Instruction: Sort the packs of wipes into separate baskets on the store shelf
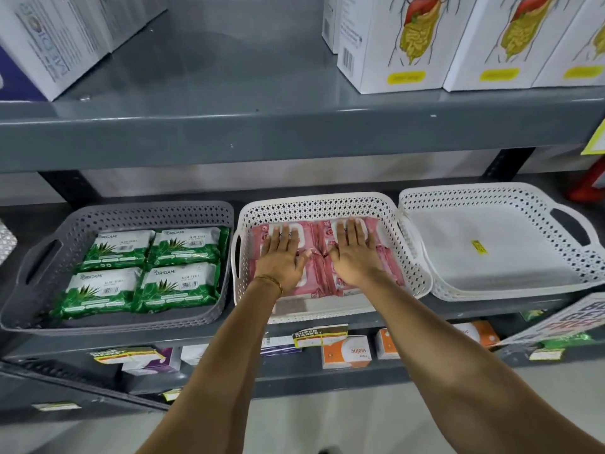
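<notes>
Four ORIGAMI packs (144, 271) | grey basket (209, 221) | hands flat on pink packs (319, 257)

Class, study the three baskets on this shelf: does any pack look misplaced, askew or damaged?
Nothing stands out. Four green aloe packs lie neatly in the grey perforated basket; pink packs lie under both flat hands in the middle white basket. The right white basket holds no packs, only a yellow sticker.

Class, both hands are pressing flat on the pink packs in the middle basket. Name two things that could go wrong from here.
1. The white middle basket seems to overhang the shelf edge; pressing from the left hand and right hand might tip it.
2. Pressure could crush the pink packs or pop their flaps.
</notes>
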Available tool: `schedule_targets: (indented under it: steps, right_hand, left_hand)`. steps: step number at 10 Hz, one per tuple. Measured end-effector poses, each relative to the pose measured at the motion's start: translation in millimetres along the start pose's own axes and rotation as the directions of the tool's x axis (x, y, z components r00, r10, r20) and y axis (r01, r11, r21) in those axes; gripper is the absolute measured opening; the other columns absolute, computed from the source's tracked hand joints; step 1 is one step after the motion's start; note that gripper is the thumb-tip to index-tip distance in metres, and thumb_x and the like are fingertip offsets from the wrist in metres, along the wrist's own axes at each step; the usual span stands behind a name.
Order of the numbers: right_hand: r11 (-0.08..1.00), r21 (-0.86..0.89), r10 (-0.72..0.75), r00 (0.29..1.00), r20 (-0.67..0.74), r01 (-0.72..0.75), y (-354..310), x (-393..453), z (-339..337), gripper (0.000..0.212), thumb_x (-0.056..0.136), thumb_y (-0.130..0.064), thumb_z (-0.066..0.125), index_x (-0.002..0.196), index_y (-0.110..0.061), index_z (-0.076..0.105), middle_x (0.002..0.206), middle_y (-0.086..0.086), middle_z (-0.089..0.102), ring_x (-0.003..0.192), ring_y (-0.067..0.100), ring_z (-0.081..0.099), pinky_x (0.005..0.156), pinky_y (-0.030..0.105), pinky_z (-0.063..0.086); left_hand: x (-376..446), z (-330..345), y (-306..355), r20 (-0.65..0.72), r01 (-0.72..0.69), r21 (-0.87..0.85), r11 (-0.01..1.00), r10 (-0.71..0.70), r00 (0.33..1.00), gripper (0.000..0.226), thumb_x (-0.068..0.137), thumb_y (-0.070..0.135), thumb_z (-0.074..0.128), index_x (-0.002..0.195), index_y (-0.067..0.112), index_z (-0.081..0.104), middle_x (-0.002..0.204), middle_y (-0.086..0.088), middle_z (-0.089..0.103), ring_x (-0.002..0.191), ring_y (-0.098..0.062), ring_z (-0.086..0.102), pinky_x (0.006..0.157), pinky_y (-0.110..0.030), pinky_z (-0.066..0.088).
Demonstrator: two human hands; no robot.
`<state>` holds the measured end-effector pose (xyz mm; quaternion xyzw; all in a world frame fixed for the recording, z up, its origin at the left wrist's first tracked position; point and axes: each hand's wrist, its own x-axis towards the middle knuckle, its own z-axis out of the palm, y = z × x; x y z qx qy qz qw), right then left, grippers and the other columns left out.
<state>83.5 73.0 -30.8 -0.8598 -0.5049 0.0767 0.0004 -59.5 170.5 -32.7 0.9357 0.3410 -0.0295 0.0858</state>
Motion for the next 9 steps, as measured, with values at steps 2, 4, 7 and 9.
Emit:
schedule_targets:
  steps: [2,4,7,9]
  right_hand:
    - [1.0,0.012,0.008,1.0,-0.009,-0.008,0,-1,2,0.06,0.1,-0.038,0.011,0.149,-0.01,-0.01,0.158,0.018,-0.012,0.146,0.032,-0.012,0.12,0.049,-0.005]
    - [1.0,0.015,0.012,1.0,-0.008,-0.012,-1,-2,1,0.06,0.101,-0.04,0.011,0.149,-0.01,-0.009,0.158,0.018,-0.011,0.146,0.031,-0.012,0.121,0.05,-0.003]
    - [0.999,0.05,-0.011,0.998,-0.055,0.014,-11,-30,-22,0.063,0.101,-0.043,0.01,0.15,-0.006,-0.003,0.16,0.017,-0.003,0.148,0.029,-0.006,0.12,0.047,-0.004]
    - [0.995,0.082,-0.02,0.953,-0.302,0.047,-40,-90,-37,0.081,0.083,-0.048,-0.016,0.149,-0.004,0.0,0.16,0.016,-0.001,0.148,0.027,-0.004,0.114,0.038,-0.011]
  left_hand:
    - [1,3,-2,-0.004,-0.006,-0.001,1.0,0.006,1.0,0.061,0.096,0.046,0.009,0.145,0.014,-0.008,0.154,-0.011,-0.014,0.14,-0.024,-0.018,0.115,-0.038,-0.009]
    - [0,1,-1,0.002,-0.009,-0.015,1.0,0.009,1.0,0.06,0.096,0.045,0.009,0.145,0.014,-0.008,0.154,-0.01,-0.014,0.14,-0.023,-0.017,0.114,-0.036,-0.01]
    - [-28,-29,20,-0.094,0.03,0.082,0.996,-0.022,0.995,0.059,0.097,0.044,0.009,0.145,0.011,0.0,0.156,-0.01,0.0,0.142,-0.025,-0.006,0.104,-0.034,-0.016]
    - [-83,-55,41,-0.347,-0.014,-0.006,1.0,0.011,0.938,0.057,0.099,0.035,0.015,0.144,0.005,-0.002,0.155,-0.014,-0.004,0.142,-0.024,-0.008,0.111,-0.034,-0.013]
